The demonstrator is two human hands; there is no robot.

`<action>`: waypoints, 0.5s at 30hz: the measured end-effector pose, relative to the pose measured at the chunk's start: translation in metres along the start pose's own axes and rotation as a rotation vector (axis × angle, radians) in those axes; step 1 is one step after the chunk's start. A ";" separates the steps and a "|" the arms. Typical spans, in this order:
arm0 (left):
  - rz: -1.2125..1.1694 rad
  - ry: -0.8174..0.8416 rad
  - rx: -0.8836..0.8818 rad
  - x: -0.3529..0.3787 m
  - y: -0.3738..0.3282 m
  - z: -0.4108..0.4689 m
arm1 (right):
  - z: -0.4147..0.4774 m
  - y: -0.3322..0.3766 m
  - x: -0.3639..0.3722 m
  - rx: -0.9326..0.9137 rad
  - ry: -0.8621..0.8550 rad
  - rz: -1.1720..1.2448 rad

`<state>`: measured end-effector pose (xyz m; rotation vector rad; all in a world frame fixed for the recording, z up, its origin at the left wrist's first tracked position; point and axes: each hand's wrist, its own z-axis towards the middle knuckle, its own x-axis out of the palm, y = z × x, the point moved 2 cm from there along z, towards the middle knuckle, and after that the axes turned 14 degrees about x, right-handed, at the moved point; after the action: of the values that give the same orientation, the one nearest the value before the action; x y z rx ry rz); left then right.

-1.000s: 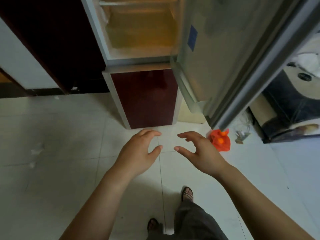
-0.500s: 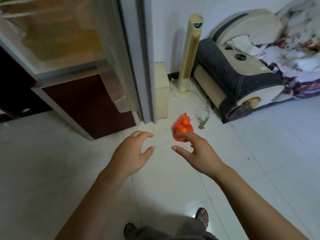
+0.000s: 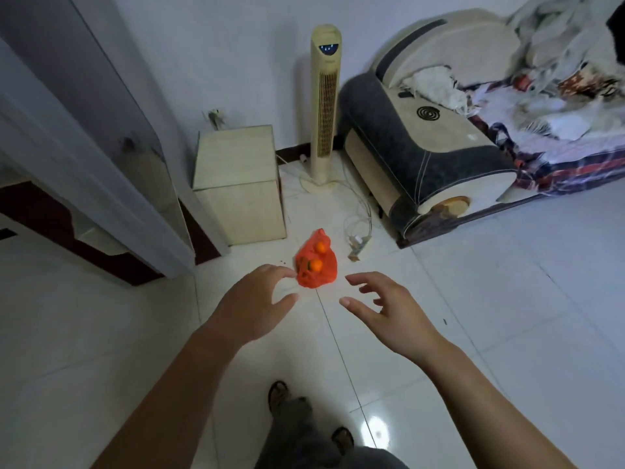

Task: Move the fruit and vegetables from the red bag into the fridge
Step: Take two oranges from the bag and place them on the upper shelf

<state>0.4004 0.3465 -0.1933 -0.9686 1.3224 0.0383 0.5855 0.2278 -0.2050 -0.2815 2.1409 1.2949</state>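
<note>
Reaching: both hands out in front, palms down, nothing held
L hand (image 3: 252,301): fingers spread and curled, wide gap thumb to index; fingertips just short of red bag's near-left edge, touching or not, can't tell
R hand (image 3: 389,308): fingers splayed wide, empty; near-right of bag, clearly apart from it
Red bag (image 3: 317,265): thin plastic, slumped on white tile floor (image 3: 473,316); landmark for the rest
Fruit: two oranges, one (image 3: 316,264) at bag's middle, other (image 3: 320,247) just behind it toward bag's peak; both seem to sit in bag's open top
Fridge door (image 3: 84,157): grey, open, left of bag, well apart
Wood box (image 3: 238,184): just behind bag, slightly left
Tower fan (image 3: 324,106): upright, behind bag, past box
Cable + plug strip (image 3: 358,243): just right of bag, on floor
Sofa (image 3: 422,157): right-behind bag, cluttered w/ cloth
Feet: sandals, near side of bag, between the forearms
</note>
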 end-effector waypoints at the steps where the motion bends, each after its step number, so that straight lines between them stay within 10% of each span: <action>1: 0.009 0.019 -0.008 0.003 0.001 0.012 | 0.009 -0.007 -0.006 0.010 0.001 -0.009; 15: -0.068 0.156 0.049 0.024 0.011 0.303 | 0.215 -0.025 -0.118 0.142 0.047 -0.166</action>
<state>0.6412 0.5263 -0.2399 -0.9899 1.4254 -0.1240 0.7751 0.3845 -0.2236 -0.4242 2.1854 1.0474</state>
